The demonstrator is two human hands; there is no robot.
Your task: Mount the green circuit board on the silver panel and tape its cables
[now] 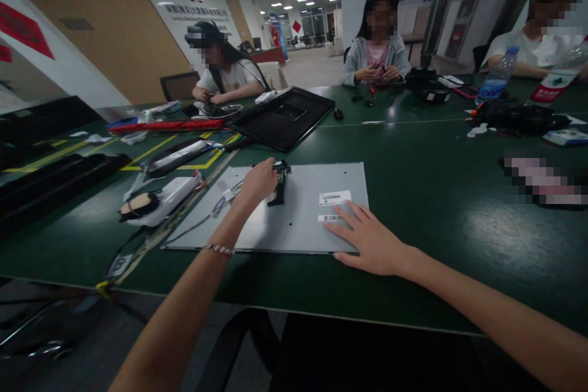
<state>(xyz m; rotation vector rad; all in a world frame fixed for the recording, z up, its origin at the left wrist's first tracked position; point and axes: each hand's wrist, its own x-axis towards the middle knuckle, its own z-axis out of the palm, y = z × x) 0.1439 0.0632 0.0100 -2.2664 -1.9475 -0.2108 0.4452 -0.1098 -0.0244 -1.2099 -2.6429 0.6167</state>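
Observation:
A flat grey metal panel (303, 236), perhaps the back of a display, lies on the green table in front of me. My left hand (260, 182) is closed at a small black bracket-like part (277, 190) above the panel's middle; its fingertips are partly hidden. Thin grey cables (223, 201) run across the panel's left side, near that hand. My right hand (367, 239) rests with spread fingers on the panel's near right corner. Its fingertips reach a white label (334, 197) and a barcode sticker (327, 218).
Beyond the panel lies a black monitor casing (282, 119). A white power strip (172, 199) and cables are at the left. A phone-like object (544, 180) and a water bottle (498, 76) stand right. Several people sit across the green table (422, 196).

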